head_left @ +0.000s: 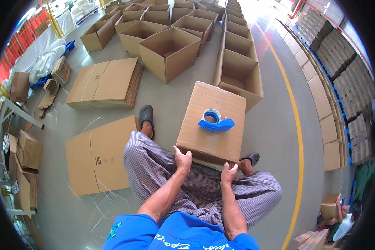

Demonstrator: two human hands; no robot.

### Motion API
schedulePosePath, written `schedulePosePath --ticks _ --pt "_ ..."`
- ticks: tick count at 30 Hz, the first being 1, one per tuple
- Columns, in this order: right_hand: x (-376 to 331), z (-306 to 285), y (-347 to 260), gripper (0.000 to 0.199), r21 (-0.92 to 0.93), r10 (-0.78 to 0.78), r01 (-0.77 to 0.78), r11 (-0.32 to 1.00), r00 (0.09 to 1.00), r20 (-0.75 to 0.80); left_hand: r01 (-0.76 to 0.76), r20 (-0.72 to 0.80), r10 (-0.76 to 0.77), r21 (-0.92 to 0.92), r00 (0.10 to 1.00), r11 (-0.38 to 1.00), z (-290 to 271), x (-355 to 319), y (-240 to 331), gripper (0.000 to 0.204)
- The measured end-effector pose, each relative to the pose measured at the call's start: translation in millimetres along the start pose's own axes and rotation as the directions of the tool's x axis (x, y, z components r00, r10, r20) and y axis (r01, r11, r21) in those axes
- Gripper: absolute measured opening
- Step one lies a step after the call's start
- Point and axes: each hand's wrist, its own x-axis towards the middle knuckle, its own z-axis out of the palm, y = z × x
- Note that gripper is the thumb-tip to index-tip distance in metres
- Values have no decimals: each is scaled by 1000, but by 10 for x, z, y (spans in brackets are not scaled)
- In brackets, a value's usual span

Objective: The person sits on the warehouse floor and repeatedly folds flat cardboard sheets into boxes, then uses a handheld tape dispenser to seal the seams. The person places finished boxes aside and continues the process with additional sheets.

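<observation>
Cardboard box [212,121]: brown, closed side up, on the floor between my feet, tipped toward me so its near edge comes within reach.
Left hand [182,160]: fingers curled over the box's near left corner, gripping the edge to steady it.
Right hand [229,172]: fingers closed on the near right edge, under the flap.
Tape dispenser [214,121]: blue, resting on top of the box, kept close at hand.
Flat cartons [106,81]: stacked on the floor to my left, unfolded.
Open boxes [168,50]: already formed, set in rows ahead of me.
Yellow line [296,137]: runs along the floor on my right.
</observation>
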Motion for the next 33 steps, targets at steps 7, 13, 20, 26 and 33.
schedulePosePath --ticks 7,13,20,26,33 --pt "-226 326 -218 41 -49 289 -299 953 848 444 158 348 -88 -176 933 972 84 -203 -408 70" --pt "293 -180 307 51 381 484 -437 815 875 -30 164 -153 -295 -557 943 814 -2 84 77 36" --pt "492 30 -187 58 268 227 -263 927 961 157 220 95 -203 -241 975 945 -344 586 115 57" --pt "550 -47 131 66 362 242 -312 879 944 226 28 -17 -26 129 1000 991 -69 488 226 59" --pt "435 21 33 63 288 209 -210 934 977 32 -216 -65 282 485 957 847 -43 319 231 55"
